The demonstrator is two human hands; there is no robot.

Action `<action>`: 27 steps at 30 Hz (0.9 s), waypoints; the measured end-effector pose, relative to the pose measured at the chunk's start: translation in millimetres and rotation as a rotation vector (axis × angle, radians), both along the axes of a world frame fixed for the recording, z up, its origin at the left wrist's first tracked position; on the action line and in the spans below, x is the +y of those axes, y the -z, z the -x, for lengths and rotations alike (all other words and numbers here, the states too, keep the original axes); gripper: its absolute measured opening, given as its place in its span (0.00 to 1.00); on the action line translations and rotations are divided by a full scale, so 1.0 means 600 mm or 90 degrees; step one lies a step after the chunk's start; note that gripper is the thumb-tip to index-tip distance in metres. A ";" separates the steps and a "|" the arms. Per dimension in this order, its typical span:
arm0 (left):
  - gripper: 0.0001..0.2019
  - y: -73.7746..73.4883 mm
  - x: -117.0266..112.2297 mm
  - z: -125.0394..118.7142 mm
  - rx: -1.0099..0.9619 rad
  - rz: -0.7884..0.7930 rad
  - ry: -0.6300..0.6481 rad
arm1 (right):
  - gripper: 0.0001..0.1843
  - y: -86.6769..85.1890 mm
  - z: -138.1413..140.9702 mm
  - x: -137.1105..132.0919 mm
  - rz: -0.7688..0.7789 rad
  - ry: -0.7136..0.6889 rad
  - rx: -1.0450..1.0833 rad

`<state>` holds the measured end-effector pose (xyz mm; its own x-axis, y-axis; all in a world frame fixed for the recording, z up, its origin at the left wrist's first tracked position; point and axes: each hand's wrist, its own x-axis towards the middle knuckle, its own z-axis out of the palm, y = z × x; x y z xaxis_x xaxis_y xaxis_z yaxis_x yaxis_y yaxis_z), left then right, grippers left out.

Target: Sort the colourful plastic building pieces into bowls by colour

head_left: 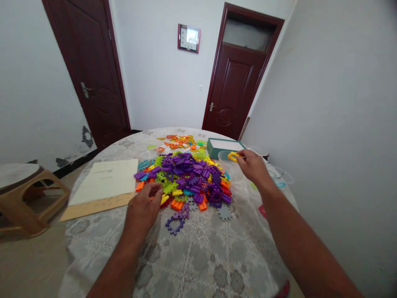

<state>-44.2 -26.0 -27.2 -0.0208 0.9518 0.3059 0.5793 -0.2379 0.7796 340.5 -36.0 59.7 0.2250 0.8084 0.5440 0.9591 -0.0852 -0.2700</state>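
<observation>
My right hand (252,165) pinches a yellow plastic building piece (233,156) above the rim of a clear plastic tub (222,157). My left hand (144,205) rests at the near left edge of a heap of plastic building pieces (189,169), fingers curved and slightly apart. Beside its thumb lies a yellow piece (164,199); I see nothing held in that hand. Purple pieces top the heap, with green, orange, yellow, red and blue ones around them. In front of it lie a purple ring-shaped piece (175,226) and a grey toothed piece (225,212).
A green box (214,150) stands behind the tub. Orange and yellow pieces (178,141) spread at the back. A second clear container (283,176) with blue pieces is at right. A cream folder (105,180) lies at left on the patterned tablecloth (198,256). A stool (31,203) stands left.
</observation>
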 end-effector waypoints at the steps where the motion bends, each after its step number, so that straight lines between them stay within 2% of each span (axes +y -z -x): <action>1: 0.15 0.005 0.005 0.004 0.035 -0.013 -0.007 | 0.15 -0.002 -0.016 0.025 0.051 0.050 -0.035; 4: 0.15 0.022 0.014 0.011 0.122 -0.032 -0.009 | 0.17 0.010 -0.048 0.087 0.173 0.117 -0.075; 8: 0.16 0.038 0.017 0.013 0.230 -0.034 0.005 | 0.15 0.042 -0.063 0.127 0.239 0.103 -0.082; 13: 0.17 0.054 0.022 0.016 0.294 -0.033 0.039 | 0.18 0.060 -0.071 0.136 0.265 0.082 -0.100; 17: 0.18 0.060 0.025 0.018 0.303 -0.009 0.047 | 0.22 0.043 -0.069 0.128 0.235 0.115 -0.116; 20: 0.19 0.056 0.022 0.015 0.305 0.017 0.051 | 0.22 0.031 -0.048 0.109 0.168 0.135 -0.123; 23: 0.18 0.048 0.017 0.011 0.302 0.037 0.056 | 0.18 0.042 0.002 0.074 0.075 0.048 -0.102; 27: 0.19 0.048 0.012 0.007 0.310 0.033 0.071 | 0.15 0.099 0.104 0.009 0.065 -0.189 -0.020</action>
<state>-48.4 -18.9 -56.0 0.2152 0.9542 0.2078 0.8523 -0.2874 0.4371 278.1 -30.6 0.3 -0.0449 0.8867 0.4602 0.9535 0.1754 -0.2450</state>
